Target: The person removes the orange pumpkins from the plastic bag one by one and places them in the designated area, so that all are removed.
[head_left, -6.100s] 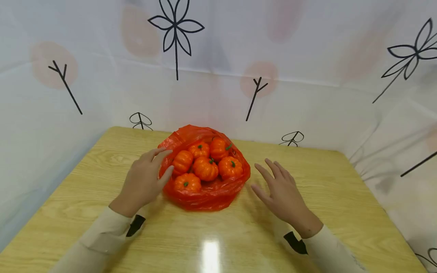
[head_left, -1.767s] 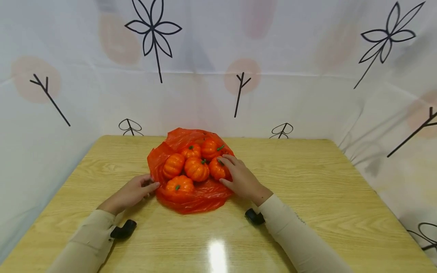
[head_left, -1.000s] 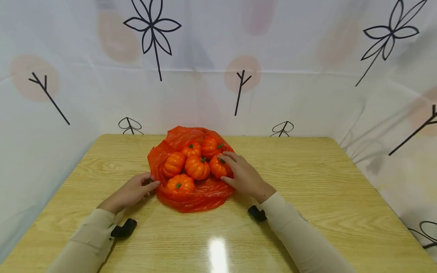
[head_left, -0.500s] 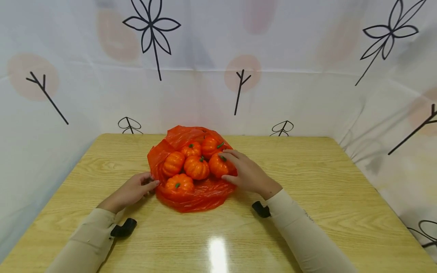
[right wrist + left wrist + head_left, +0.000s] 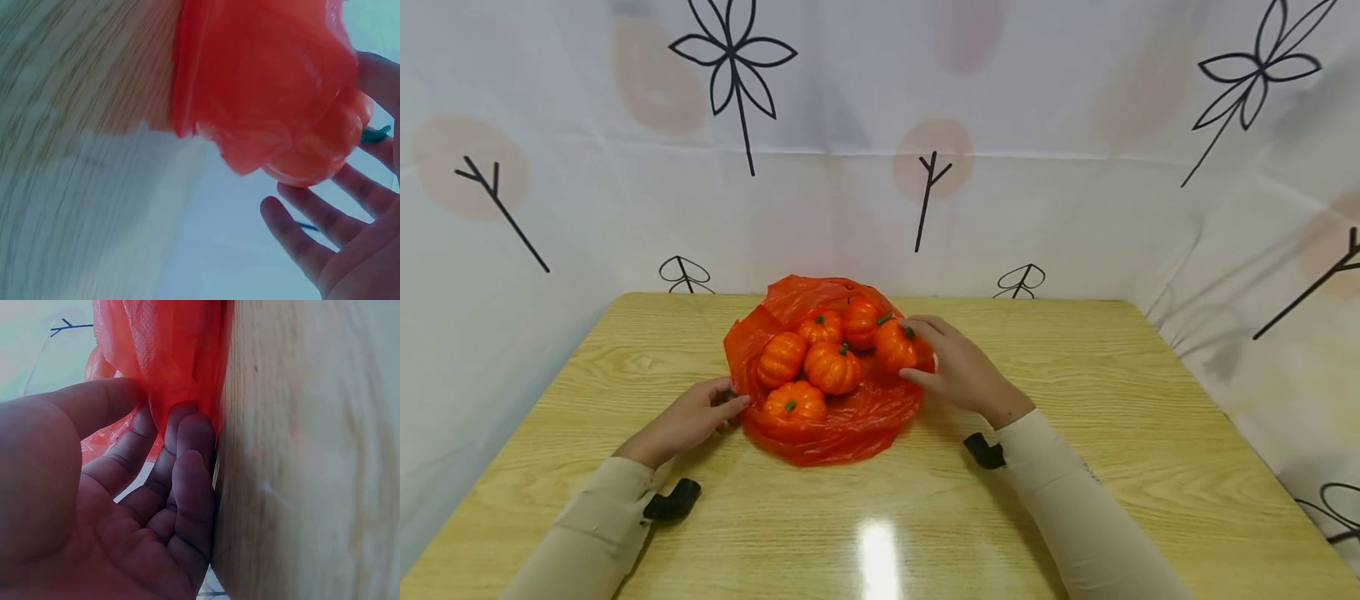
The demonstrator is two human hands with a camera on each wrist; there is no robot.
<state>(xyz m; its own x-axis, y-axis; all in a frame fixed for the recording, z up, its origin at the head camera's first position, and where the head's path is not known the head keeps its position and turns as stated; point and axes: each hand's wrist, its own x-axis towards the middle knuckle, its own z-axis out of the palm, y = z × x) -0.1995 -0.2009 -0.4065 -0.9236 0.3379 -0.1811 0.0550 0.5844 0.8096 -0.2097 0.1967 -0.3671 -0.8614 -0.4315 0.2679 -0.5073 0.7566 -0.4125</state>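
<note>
A thin red plastic bag (image 5: 850, 433) lies spread on the table, its mouth turned up. Several small orange pumpkins (image 5: 832, 368) with green stems sit inside it. At the bag's left edge, my left hand (image 5: 692, 421) pinches the plastic; the left wrist view has the film (image 5: 165, 356) between thumb and fingers. My right hand (image 5: 970, 375) grips the rightmost pumpkin (image 5: 897, 347), thumb in front and fingers behind, at the bag's right rim. In the right wrist view that pumpkin (image 5: 334, 140) shows beyond the plastic, partly covered by it.
The wooden table (image 5: 1112, 433) reaches out on both sides of the bag. Behind it hangs a pale cloth (image 5: 850, 200) printed with plants, which also closes off the sides. A black curved piece (image 5: 673, 502) sits at the left wrist, another (image 5: 983, 451) at the right.
Over the last second my right hand has drawn the rightmost pumpkin right and slightly up, apart from the middle one. The left hand, earlier above the bag's side, now stays at its left edge.
</note>
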